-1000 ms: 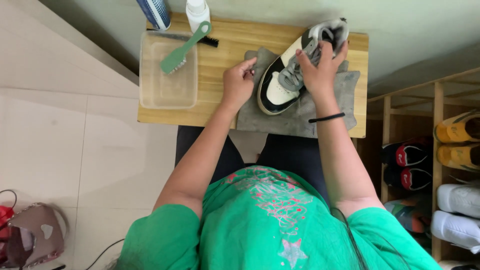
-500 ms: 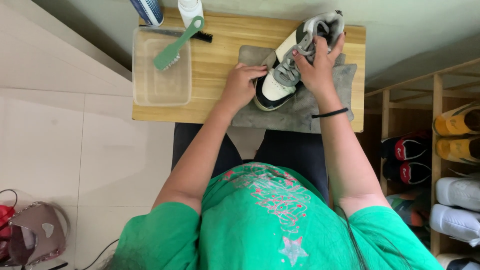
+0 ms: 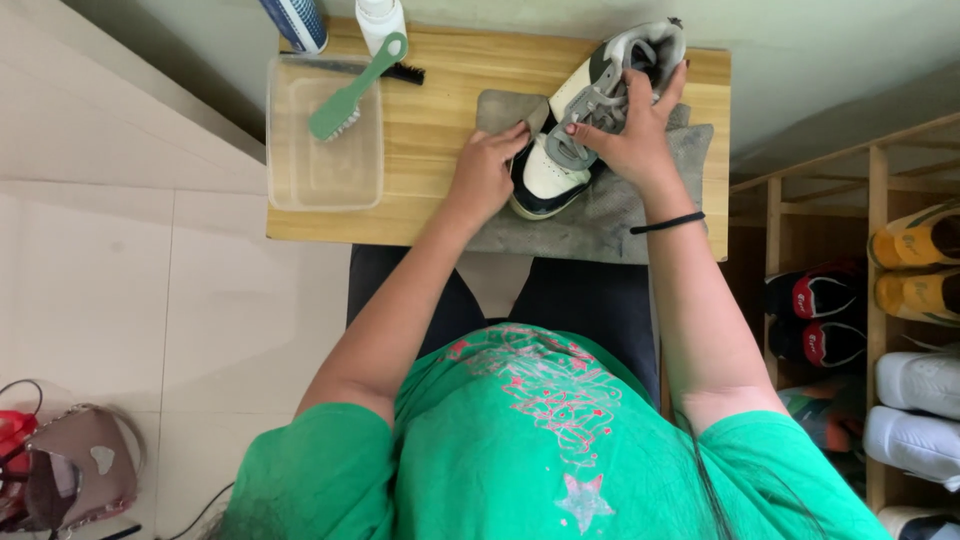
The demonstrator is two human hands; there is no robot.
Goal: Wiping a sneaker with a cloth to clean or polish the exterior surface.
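Observation:
A white, grey and black sneaker (image 3: 560,160) lies tilted on a grey cloth (image 3: 600,215) spread over a small wooden table (image 3: 440,110). My right hand (image 3: 630,135) lies over the laces and tongue, fingers curled on the shoe. At the toe end, my left hand (image 3: 485,175) presses on the sneaker's side, fingers bent against it. The hands hide much of the shoe's middle.
A clear plastic tub (image 3: 325,150) with a green brush (image 3: 355,90) across it sits at the table's left. A blue can (image 3: 297,20), a white bottle (image 3: 380,20) and a dark brush (image 3: 400,70) stand behind. A wooden shoe rack (image 3: 880,290) with several shoes is on the right. A bag (image 3: 70,480) lies on the floor.
My left hand has moved right from the cloth onto the sneaker's toe. The right hand has shifted slightly along the laces.

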